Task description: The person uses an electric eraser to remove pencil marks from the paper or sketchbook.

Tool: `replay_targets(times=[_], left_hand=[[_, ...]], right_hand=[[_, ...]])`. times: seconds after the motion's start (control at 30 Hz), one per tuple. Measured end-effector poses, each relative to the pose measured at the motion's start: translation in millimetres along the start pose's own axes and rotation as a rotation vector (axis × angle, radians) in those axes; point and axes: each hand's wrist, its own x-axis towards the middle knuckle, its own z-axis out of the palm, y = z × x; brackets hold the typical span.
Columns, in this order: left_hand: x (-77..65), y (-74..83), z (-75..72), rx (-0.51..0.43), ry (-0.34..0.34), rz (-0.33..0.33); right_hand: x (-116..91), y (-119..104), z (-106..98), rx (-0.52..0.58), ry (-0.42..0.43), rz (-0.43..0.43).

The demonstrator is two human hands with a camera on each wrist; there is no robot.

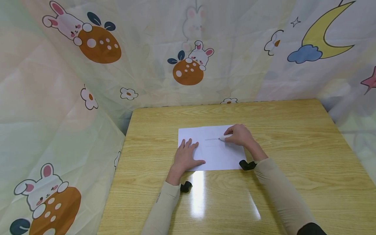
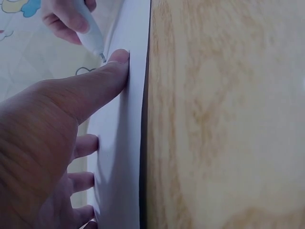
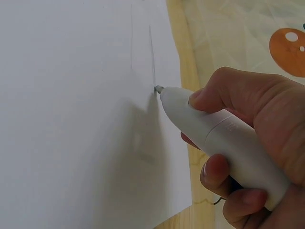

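Observation:
A white sheet of paper (image 1: 217, 160) with thin grey lines lies on the wooden table. My left hand (image 1: 185, 156) rests on its left part, fingers spread and thumb along the near edge; the left wrist view shows the thumb (image 2: 95, 90) lying on the sheet. In my right hand (image 1: 239, 135) I grip a thick white pen-shaped electric eraser (image 3: 228, 143), thumb and fingers curled round its body. Its small grey tip (image 3: 158, 88) touches the paper at the end of one line (image 3: 152, 52). A second, fainter line (image 3: 131, 43) runs beside it.
Bare wooden tabletop (image 1: 293, 140) surrounds the sheet. Behind and to the left hangs a printed cloth (image 1: 147, 58) with rabbits and a moon. A black wrist-worn piece (image 1: 247, 165) overlaps the paper's near right corner; another (image 1: 186, 187) sits by the left wrist.

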Motion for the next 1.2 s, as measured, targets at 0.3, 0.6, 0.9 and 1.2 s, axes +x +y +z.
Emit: replay_targets(times=[0.3, 0.6, 0.9, 1.2], left_hand=[[-0.1, 0.0, 0.2, -0.001, 0.001, 0.002], [-0.1, -0.2, 0.5, -0.021, 0.006, -0.003], [-0.4, 0.9, -0.2, -0.013, -0.011, -0.019], [-1.3, 2.9, -1.8, -0.017, 0.001, -0.014]], right_hand=[[-0.6, 1.9, -1.6, -0.012, 0.01, 0.011], [0.2, -3.2, -0.7, -0.007, -0.003, 0.005], [0.6, 0.4, -2.6, -0.045, 0.014, 0.016], [0.2, -0.2, -1.2, -0.019, -0.004, -0.015]])
